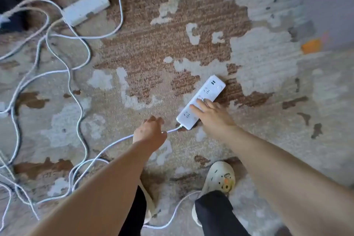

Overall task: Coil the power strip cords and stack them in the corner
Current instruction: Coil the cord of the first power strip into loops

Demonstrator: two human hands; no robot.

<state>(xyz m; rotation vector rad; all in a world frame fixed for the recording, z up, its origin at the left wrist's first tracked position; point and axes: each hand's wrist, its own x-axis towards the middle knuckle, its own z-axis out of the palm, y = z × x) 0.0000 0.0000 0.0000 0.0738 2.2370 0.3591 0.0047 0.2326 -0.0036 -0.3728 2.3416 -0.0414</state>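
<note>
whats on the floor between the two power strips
In the head view, only bare patchy carpet lies between the near power strip and the far power strip; a white cord loops beside the far one.

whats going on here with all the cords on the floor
A person is bent over a patchy brown-and-grey carpet. Their right hand rests on a white rectangular power strip, while the left hand holds its thin white cord near the strip. A second white power strip and tangled white cords lie loose, not yet coiled.
</note>
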